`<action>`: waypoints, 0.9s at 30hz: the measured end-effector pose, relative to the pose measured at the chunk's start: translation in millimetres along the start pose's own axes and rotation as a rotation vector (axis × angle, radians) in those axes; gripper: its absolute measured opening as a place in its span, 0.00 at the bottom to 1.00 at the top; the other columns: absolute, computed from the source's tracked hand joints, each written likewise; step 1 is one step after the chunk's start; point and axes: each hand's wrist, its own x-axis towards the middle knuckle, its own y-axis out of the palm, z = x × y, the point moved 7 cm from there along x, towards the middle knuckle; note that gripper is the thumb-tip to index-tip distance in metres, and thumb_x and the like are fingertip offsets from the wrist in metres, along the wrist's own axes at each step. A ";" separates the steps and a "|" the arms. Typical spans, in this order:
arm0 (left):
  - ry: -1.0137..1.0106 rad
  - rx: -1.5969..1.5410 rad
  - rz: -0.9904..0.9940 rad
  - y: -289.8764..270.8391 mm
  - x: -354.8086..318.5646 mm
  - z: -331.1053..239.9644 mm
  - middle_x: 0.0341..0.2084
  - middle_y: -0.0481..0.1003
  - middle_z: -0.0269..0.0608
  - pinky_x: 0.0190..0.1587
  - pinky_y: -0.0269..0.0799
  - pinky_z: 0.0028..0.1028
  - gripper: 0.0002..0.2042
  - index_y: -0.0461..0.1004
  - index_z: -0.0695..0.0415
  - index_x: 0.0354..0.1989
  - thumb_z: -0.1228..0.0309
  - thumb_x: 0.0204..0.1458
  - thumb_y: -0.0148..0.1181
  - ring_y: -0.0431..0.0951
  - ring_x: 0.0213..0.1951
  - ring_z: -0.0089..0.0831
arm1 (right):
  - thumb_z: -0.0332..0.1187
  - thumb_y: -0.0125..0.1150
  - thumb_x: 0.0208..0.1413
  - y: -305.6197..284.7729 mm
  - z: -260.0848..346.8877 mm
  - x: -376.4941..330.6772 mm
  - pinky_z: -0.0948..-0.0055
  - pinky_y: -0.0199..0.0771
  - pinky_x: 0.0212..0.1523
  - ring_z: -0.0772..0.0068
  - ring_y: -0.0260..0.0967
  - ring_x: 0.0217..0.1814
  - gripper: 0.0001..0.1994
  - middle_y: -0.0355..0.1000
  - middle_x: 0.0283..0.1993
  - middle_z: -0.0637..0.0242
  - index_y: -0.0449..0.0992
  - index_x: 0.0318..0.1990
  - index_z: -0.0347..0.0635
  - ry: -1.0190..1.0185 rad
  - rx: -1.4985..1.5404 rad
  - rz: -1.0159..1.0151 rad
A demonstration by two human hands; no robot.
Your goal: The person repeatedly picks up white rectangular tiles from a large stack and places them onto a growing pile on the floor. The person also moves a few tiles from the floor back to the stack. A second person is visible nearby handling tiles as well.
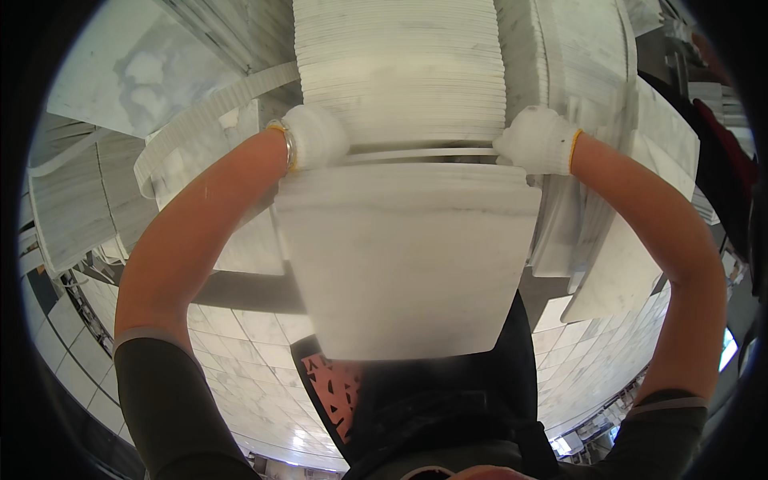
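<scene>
My left hand (316,138), in a white knit glove, is closed round the left end of a thin white marble tile (420,152). At the tile's right end, my gloved right hand (538,140) is closed as well; the fingertips of both hands are partly hidden. Only the narrow top edge of this tile shows, with dark gaps before and behind it. Just beyond it stands a long row of tightly packed marble tiles (400,72), set on edge. Nearer my body, a broad marble tile (408,272) shows its pale face, upright or slightly tilted.
A second row of tiles (580,64) runs along the right, with loose slabs beside it. On the left lie a curved-looking line of tiles (212,104), a grey-patterned slab (136,72) and veined slabs (72,196). A grey bar (248,292) crosses above the tiled floor (232,344).
</scene>
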 end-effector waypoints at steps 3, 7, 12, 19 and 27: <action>-0.031 -0.029 -0.032 -10.4 -9.5 5.1 0.29 0.82 0.44 0.34 0.79 0.43 0.11 0.86 0.51 0.34 0.60 0.53 0.60 0.84 0.35 0.47 | 0.36 0.58 0.59 -13.8 -8.1 -11.2 0.56 0.80 0.34 0.53 0.79 0.35 0.09 0.79 0.30 0.57 0.81 0.32 0.43 0.040 0.051 -0.033; -0.070 0.058 0.043 -26.7 -25.1 14.3 0.26 0.81 0.45 0.33 0.78 0.44 0.13 0.84 0.52 0.34 0.57 0.53 0.59 0.82 0.32 0.46 | 0.38 0.58 0.59 -32.6 -16.0 -36.6 0.55 0.80 0.33 0.54 0.79 0.35 0.10 0.79 0.30 0.59 0.81 0.33 0.44 0.069 0.004 -0.131; -0.105 0.009 -0.147 -61.1 -70.0 12.7 0.18 0.76 0.43 0.28 0.73 0.44 0.12 0.81 0.53 0.27 0.58 0.52 0.59 0.78 0.24 0.45 | 0.40 0.59 0.58 -47.3 -28.2 -76.0 0.56 0.79 0.33 0.54 0.79 0.33 0.10 0.79 0.30 0.61 0.81 0.35 0.46 0.079 -0.019 -0.240; -0.158 0.060 -0.452 -138.7 -168.4 7.5 0.16 0.75 0.38 0.26 0.72 0.41 0.10 0.80 0.52 0.24 0.60 0.50 0.62 0.76 0.22 0.42 | 0.39 0.64 0.51 -103.2 -35.9 -174.3 0.59 0.72 0.29 0.55 0.72 0.24 0.09 0.70 0.21 0.62 0.76 0.26 0.46 0.064 -0.064 -0.627; -0.155 0.134 -0.591 -212.0 -268.7 -13.6 0.18 0.76 0.42 0.27 0.72 0.42 0.12 0.78 0.53 0.21 0.59 0.49 0.61 0.78 0.24 0.43 | 0.39 0.65 0.51 -161.1 -22.1 -281.2 0.62 0.70 0.25 0.57 0.71 0.22 0.10 0.70 0.19 0.62 0.75 0.24 0.44 0.058 -0.184 -0.720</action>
